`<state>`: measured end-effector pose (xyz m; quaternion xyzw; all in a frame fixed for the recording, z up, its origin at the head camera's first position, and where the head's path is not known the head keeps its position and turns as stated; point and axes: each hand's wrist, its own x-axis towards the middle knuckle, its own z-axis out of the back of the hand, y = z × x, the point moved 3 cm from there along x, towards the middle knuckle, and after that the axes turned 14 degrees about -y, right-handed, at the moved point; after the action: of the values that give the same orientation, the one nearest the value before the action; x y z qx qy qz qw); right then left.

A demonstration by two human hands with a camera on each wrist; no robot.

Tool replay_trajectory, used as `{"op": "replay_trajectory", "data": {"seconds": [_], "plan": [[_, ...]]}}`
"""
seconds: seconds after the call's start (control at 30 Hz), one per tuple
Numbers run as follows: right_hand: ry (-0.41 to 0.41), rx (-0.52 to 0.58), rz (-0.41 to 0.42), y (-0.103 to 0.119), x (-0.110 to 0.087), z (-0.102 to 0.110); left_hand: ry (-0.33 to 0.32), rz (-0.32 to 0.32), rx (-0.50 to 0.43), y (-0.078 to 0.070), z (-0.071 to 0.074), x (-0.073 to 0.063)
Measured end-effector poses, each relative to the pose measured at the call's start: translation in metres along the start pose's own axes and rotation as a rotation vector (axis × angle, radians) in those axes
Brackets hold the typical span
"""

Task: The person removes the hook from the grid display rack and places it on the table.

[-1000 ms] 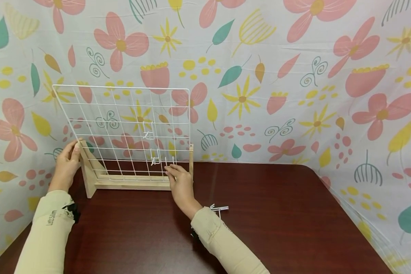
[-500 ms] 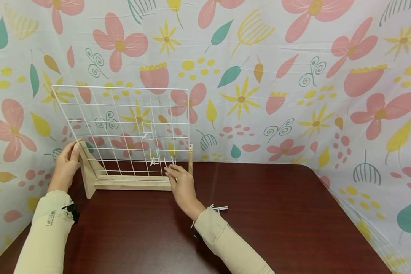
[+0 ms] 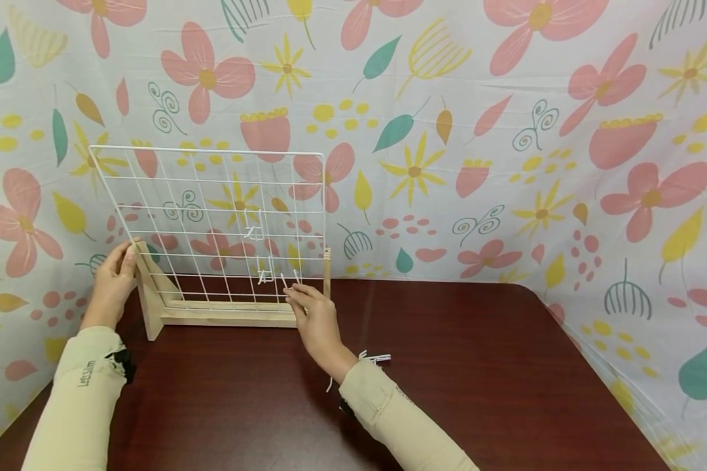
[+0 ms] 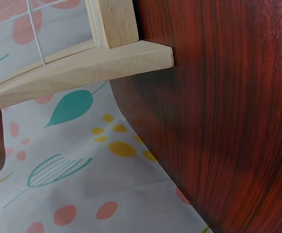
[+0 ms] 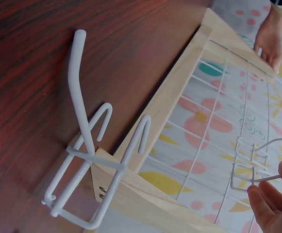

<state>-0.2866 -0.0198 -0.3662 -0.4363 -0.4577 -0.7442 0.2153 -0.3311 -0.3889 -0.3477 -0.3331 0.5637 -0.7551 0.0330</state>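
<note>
In front of you, the desk (image 3: 495, 373) has a glossy red-brown top with dark grain, plainest in your left wrist view. Its far right corner is rounded, and from there its right edge slants down and outward. Past the far edge you face a white cloth (image 3: 342, 85), which also shows beyond the left and right edges. Printed on it you see pink flowers (image 3: 208, 77), yellow blooms (image 3: 414, 171), teal leaves (image 3: 381, 59) and grey-green scrolls (image 3: 493, 224). Beyond the right edge, you can make out folds in it.
</note>
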Motion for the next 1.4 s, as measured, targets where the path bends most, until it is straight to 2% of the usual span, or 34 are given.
{"op": "replay_trajectory", "data": {"seconds": [0.3,0.43,0.73,1.03,1.4], "plan": [[0.016,0.020,0.018,0.000,0.000,0.008,-0.009,0.018,0.078,0.003,0.000,0.001],[0.019,0.022,0.028,0.000,0.001,0.013,-0.015,0.005,0.105,0.003,0.001,0.001],[0.043,0.055,0.038,0.001,0.002,0.019,0.000,0.028,0.072,0.002,0.002,-0.001],[0.051,0.061,0.096,0.003,0.000,0.024,-0.006,0.024,0.098,0.004,0.001,0.001],[0.071,0.048,0.201,0.002,-0.004,0.032,0.000,0.008,0.086,0.002,0.001,0.002]]}}
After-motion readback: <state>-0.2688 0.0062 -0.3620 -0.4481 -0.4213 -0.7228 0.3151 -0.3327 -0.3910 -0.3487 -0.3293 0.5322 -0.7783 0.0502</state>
